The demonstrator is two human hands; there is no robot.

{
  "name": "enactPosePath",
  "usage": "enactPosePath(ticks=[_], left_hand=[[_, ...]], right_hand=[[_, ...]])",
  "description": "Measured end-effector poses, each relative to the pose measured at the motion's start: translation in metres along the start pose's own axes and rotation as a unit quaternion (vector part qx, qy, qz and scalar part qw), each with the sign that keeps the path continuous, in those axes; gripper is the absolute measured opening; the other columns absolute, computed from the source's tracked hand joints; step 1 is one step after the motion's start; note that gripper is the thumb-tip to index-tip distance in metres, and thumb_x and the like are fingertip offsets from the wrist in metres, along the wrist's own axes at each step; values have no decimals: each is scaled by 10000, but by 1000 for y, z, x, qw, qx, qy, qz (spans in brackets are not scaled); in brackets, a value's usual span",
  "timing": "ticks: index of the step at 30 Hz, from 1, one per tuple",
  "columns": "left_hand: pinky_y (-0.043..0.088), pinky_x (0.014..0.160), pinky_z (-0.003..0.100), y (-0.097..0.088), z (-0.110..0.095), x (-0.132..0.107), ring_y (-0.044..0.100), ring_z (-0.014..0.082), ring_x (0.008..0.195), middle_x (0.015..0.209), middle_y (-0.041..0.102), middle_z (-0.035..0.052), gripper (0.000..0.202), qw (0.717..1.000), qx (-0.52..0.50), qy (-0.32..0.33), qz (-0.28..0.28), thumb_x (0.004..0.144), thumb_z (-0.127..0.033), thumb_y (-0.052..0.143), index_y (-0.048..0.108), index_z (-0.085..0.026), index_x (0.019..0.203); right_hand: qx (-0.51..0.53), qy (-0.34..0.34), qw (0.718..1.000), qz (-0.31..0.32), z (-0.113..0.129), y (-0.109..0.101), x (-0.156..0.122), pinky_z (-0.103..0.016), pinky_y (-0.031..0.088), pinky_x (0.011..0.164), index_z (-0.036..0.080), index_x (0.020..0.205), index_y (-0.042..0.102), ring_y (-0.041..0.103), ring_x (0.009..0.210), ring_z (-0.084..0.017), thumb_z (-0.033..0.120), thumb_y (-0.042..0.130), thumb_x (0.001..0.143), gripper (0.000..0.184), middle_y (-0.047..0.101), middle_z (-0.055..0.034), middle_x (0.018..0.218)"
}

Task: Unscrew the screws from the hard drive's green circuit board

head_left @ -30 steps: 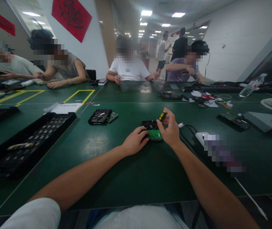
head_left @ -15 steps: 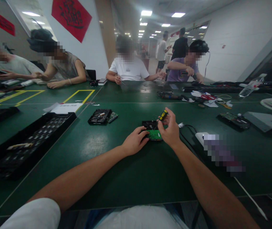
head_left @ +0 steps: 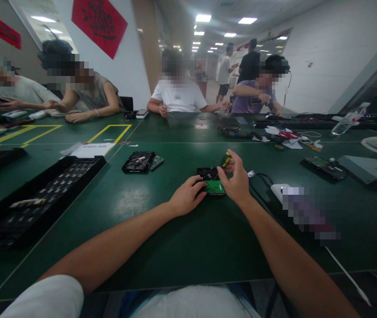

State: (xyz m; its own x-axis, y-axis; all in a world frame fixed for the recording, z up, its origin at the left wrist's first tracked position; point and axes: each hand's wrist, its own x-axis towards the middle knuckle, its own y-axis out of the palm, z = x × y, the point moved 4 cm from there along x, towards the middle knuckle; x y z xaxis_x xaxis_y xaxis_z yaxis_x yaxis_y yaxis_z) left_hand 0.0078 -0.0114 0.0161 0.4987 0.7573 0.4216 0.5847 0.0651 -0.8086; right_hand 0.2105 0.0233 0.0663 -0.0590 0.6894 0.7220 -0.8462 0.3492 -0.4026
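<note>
A black hard drive (head_left: 206,173) with a green circuit board (head_left: 214,187) lies on the green table in front of me. My left hand (head_left: 186,196) curls against its left edge and steadies it. My right hand (head_left: 236,179) pinches a small screwdriver with a yellow and black handle (head_left: 225,159), held upright with its tip down on the drive.
A second opened hard drive (head_left: 138,161) lies to the left, beside a long black parts tray (head_left: 36,194). Black cables (head_left: 258,183) and a white device (head_left: 279,189) sit right of my hand. Other people sit along the far side. Scissors (head_left: 288,134) and a water bottle (head_left: 349,118) lie at the far right.
The screwdriver handle has turned slightly between my right fingers. My left hand and the drive stay in place.
</note>
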Motion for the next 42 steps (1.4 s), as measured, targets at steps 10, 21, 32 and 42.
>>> enactPosePath(ticks=[10,21,32,42], left_hand=[[486,1172,509,1,2,-1,521,307,1402,1477,516,149,349,1000,5,1,3,1019,-340,576,616,-216,1343],[485,1171,508,-1,-1,-1,515,313,1404,1477,512,157,347,1000,6,4,4,1016,-338,581,614,-202,1334],[495,1162,519,-2,-2,-1,515,315,1407,1483,510,152,343,1000,4,5,3,1017,-343,579,616,-215,1333],[499,1157,519,1,1,-1,520,311,1400,1477,514,150,348,1000,6,7,0,1019,-337,573,610,-220,1345]], right_hand=[[-13,0,1000,-22,1,-1,2,-437,666,803,245,1537,394,705,951,-247,305,638,941,647,627,-147,1324],[-7,-9,999,-34,4,-2,2,-467,652,839,254,1514,396,698,936,-246,284,624,939,620,628,-138,1314],[-13,-15,999,-33,5,-2,1,-459,642,852,236,1519,405,694,956,-245,222,623,916,641,621,-138,1307],[-37,-23,998,-33,3,-3,2,-493,647,844,251,1522,416,686,922,-255,300,642,930,636,626,-136,1274]])
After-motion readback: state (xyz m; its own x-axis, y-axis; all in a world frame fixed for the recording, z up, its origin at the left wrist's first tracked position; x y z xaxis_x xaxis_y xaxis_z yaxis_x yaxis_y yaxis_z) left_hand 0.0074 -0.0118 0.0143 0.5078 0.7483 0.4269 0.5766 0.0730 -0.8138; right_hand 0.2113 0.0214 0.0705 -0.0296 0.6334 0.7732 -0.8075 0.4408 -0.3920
